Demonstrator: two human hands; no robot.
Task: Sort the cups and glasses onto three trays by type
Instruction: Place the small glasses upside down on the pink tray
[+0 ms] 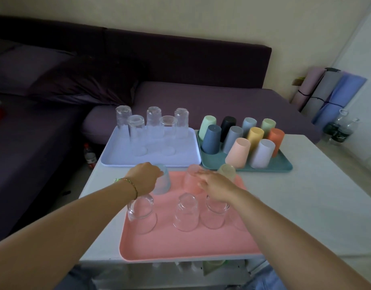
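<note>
Sorting, late stage: left hand [145,176] grips blue cup [162,185] on pink tray [159,248]; right hand [216,186], fingers loose, hovers over pink cup [190,176], probably to grasp it next.

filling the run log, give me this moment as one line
left hand grips blue cup | right hand open at pink cup | both cups on pink tray

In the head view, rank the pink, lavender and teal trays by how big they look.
1. The pink tray looks largest, but it lies nearest the camera, so its true size is unsure.
2. The lavender tray and the teal tray look about alike, so I won't rank them.
</note>
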